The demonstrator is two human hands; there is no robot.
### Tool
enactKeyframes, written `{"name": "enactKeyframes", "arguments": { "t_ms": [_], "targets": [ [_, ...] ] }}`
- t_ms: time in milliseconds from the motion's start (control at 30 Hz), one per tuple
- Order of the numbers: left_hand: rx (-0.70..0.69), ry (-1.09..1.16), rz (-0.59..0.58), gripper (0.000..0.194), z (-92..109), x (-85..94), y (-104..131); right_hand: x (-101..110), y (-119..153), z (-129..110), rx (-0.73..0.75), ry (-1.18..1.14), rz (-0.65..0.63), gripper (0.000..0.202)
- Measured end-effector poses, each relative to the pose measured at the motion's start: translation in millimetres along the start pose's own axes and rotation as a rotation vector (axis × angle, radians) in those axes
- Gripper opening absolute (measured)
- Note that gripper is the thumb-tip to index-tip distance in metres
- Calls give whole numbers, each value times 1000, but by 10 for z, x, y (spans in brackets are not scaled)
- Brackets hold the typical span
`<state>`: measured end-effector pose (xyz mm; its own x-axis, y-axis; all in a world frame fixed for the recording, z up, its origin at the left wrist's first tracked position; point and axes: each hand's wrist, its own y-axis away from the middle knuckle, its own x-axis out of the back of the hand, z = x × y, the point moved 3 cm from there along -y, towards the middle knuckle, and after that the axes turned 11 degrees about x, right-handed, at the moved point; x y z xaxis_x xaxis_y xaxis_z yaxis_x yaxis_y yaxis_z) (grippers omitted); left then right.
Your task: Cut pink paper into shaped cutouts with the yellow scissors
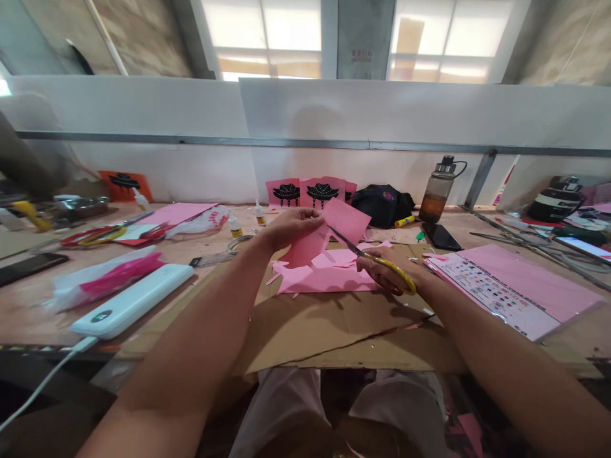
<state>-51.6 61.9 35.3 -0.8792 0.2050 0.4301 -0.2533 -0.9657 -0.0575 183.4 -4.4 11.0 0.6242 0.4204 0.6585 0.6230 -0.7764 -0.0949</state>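
The left hand pinched a pink sheet above the far edge of the cardboard. The right hand gripped scissors against the sheet, while pink scraps lay below, toward that far edge.

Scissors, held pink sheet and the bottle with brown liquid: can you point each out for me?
Scissors (352, 247): head view, on the dark blades.
Held pink sheet (351, 221): head view, on its upper right part.
Bottle (435, 193): head view, on the see-through body.
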Motion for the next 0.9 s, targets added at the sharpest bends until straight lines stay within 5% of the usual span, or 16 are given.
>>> {"name": "enactKeyframes", "arguments": {
  "t_ms": [900],
  "targets": [
    [-10,11,-16,32,8,-25,4,-11,5,-61,38,6,31,40]
  ]
}}
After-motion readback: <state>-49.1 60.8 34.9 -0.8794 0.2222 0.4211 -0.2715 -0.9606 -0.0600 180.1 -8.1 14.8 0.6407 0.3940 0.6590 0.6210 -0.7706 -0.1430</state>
